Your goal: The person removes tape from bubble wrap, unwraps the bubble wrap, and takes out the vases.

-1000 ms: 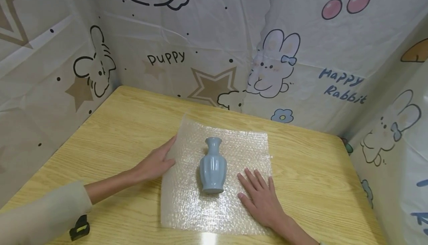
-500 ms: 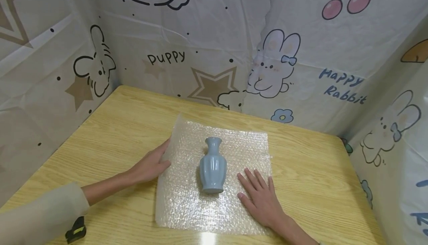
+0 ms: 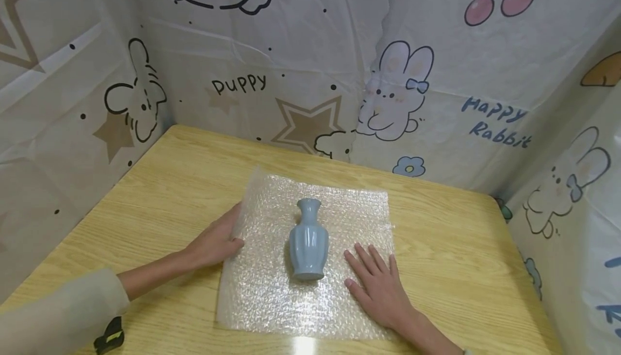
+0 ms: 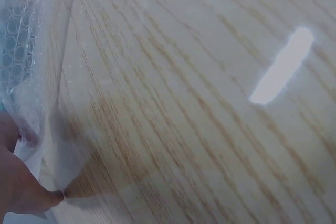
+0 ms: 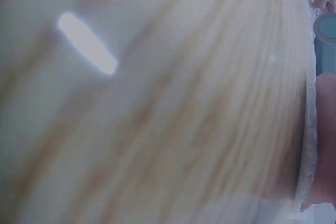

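Note:
A light blue vase (image 3: 309,244) lies on its side on a sheet of bubble wrap (image 3: 271,301), its neck toward the back wall. At the sheet's left edge, my left hand (image 3: 211,246) pinches the wrap, thumb on top and the other fingers mostly hidden behind it. That edge is lifted a little off the table. My right hand (image 3: 378,287) rests flat with spread fingers on the sheet's right side, apart from the vase. In the left wrist view, part of the left hand (image 4: 21,182) shows beside the bubble wrap (image 4: 23,61).
The wooden table (image 3: 466,258) extends around the sheet on all sides. A small black object with a yellow mark (image 3: 110,336) lies at the front left, near the left sleeve (image 3: 68,306). A printed cloth (image 3: 301,37) hangs behind and along both sides of the table.
My left hand has moved left, drawing the left edge of the bubble wrap outward with it. The vase and my right hand have stayed in place.

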Demonstrator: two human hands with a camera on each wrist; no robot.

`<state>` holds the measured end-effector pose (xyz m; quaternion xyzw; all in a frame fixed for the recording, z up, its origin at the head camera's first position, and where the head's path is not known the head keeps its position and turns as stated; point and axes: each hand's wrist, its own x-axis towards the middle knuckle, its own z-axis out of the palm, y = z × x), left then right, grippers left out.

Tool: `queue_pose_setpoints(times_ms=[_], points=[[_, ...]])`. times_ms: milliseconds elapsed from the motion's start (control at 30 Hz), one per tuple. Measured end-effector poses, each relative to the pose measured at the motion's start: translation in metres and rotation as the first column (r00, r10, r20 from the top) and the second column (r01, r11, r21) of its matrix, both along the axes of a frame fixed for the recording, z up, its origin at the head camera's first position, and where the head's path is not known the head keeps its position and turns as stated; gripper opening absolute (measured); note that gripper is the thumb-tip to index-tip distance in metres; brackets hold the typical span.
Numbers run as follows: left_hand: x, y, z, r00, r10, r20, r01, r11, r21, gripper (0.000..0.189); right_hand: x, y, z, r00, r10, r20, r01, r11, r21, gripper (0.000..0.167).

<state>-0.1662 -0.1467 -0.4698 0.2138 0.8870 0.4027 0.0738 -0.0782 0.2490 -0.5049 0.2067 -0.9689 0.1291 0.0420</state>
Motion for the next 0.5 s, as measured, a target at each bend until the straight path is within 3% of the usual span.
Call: queue_pose_setpoints(times_ms=[167, 500], points=[[0.0009, -0.0004, 0.0045, 0.998, 0.02, -0.058, -0.025, 0.997, -0.079, 0.087, -0.0003, 0.0004, 0.0001, 1.0, 0.001, 0.008, -0.001, 1.0, 0.003, 0.056], [-0.0041, 0.0008, 0.0095, 0.982, 0.039, -0.185, -0.067, 0.987, -0.147, 0.1, -0.0004, 0.0, 0.001, 1.0, 0.0, 0.007, 0.0, 1.0, 0.001, 0.057]])
